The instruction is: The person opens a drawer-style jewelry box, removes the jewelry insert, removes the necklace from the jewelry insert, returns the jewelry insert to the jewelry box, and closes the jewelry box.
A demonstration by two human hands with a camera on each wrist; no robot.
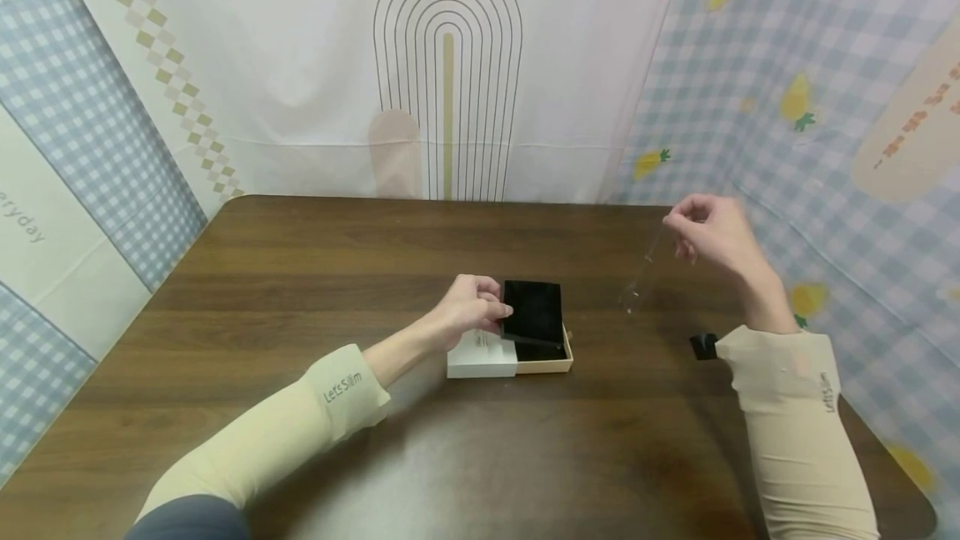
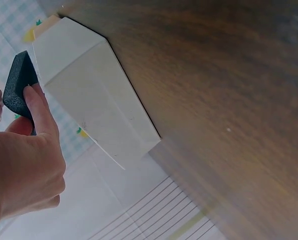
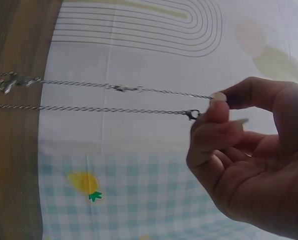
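Observation:
My left hand (image 1: 471, 309) pinches a black foam pad (image 1: 534, 311) by its left edge, thumb on top. The pad is tilted over a small white box (image 1: 482, 363), whose tan drawer (image 1: 546, 366) is partly slid out to the right. Black lining shows inside the drawer. Raised at the right, my right hand (image 1: 716, 236) pinches a thin silver necklace (image 3: 114, 110) between thumb and fingertips. Its twisted chain hangs down in strands, with a lobster clasp near the fingers and small silver ornaments lower down.
A small black piece (image 1: 703, 347) lies on the brown wooden table (image 1: 337, 273), partly behind the right sleeve (image 1: 787, 407). Patterned cloth (image 1: 300, 65) hangs along the table's back and sides.

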